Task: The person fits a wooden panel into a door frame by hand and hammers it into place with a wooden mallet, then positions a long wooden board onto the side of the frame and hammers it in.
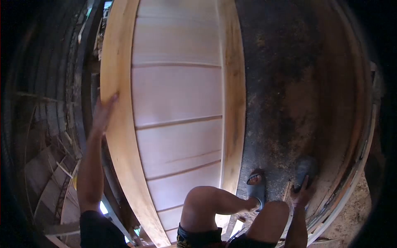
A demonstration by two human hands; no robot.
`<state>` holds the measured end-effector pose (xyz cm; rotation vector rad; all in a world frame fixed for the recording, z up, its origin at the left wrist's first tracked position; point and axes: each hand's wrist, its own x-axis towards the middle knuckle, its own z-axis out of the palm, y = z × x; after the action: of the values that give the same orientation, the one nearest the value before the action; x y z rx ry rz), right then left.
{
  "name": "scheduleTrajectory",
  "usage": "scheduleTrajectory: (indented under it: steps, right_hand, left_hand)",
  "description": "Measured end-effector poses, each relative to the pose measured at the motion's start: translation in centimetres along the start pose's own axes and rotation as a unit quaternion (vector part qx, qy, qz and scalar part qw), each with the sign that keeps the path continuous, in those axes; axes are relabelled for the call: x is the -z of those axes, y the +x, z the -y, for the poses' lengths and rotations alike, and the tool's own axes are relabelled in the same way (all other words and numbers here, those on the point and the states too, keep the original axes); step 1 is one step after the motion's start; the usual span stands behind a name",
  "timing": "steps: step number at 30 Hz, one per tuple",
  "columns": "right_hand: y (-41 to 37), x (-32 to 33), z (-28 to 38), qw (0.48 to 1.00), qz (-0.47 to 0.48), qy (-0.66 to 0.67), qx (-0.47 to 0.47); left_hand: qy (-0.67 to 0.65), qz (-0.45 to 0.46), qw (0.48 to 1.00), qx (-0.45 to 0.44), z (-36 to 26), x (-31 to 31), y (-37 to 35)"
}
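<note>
the left hand [105, 112], blurred, lies along the outer edge of the panel [178, 97], its fingers reaching onto the left rail [118, 132]; whether they close about the edge or merely rest on it cannot be told. the right hand [303, 195] is lowered beside the right knee [277, 213], its fingers at a dark grey object [306, 168], rounded and too blurred to identify; how firmly they hold it, if at all, cannot be told. the panel, between the left hand and the dark ground [277, 82], extends from the top of the view down to the person's legs. its two long rails are smooth, yellowish wood, the right rail [233, 91] bearing darker grain streaks and small knots; both appear bowed. between them are pale, pinkish-white fields, smooth and faintly glossy, divided by narrow crosswise ridges. the left knee [201, 202] is bent over the panel's lower part. on the ground, mottled black and brown with a rough, worn surface, rests a grey open-toed sandal [255, 191] with toes showing. beyond, at far right, is a long, pale, curved strip [359, 175]; at far left, thin sheets and sticks [51, 169] lie jumbled in shadow.
</note>
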<state>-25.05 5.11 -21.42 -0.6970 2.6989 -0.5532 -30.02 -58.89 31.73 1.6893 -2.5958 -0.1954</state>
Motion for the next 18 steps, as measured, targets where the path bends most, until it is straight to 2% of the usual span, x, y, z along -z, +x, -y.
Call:
scheduleTrajectory:
  steps: [2, 4, 6, 7, 8, 11, 13, 16, 17, 18]
  right_hand:
    - [0.3, 0.6, 0.0, 1.0, -0.011, 0.025, 0.002]
    - [0.5, 1.0, 0.3, 1.0, 0.001, -0.006, -0.007]
    - [0.8, 1.1, 1.1, 0.999, -0.002, -0.014, -0.043]
    - [2.4, 2.0, 2.1, 0.991, 0.068, -0.027, -0.114]
    - [2.6, 3.3, 3.4, 0.97, 0.149, -0.036, -0.189]
    - [4.8, 5.3, 4.6, 0.938, 0.214, -0.032, -0.271]
    - [9.1, 9.1, 5.6, 0.945, 0.155, -0.028, -0.285]
    - [17.6, 16.7, 6.8, 0.952, 0.096, -0.02, -0.291]
    - [20.7, 18.8, 6.4, 0.952, 0.084, -0.012, -0.294]
    - [23.7, 20.4, 6.1, 0.953, 0.074, -0.001, -0.295]
  left_hand:
    - [-0.01, 0.026, 0.999, 0.016, -1.5, -0.2, 3.7]
    - [-0.01, 0.04, 0.998, 0.044, -1.5, 0.3, 6.1]
    - [-0.008, 0.052, 0.998, -0.041, 0.3, 0.4, 7.9]
    - [-0.009, 0.054, 0.995, -0.084, 0.6, 0.3, 8.0]
    - [-0.013, 0.051, 0.995, -0.085, 0.7, 0.3, 8.3]
    - [-0.018, 0.035, 0.995, -0.089, 0.7, 0.0, 7.9]
    - [-0.002, 0.008, 0.993, -0.114, 1.7, -0.2, 8.2]
    - [-0.115, 0.024, 0.99, -0.075, 1.7, -0.5, 8.1]
    - [-0.217, 0.037, 0.975, -0.024, 2.7, -0.9, 8.3]
    - [-0.182, 0.035, 0.982, -0.022, 1.6, -0.2, 8.2]
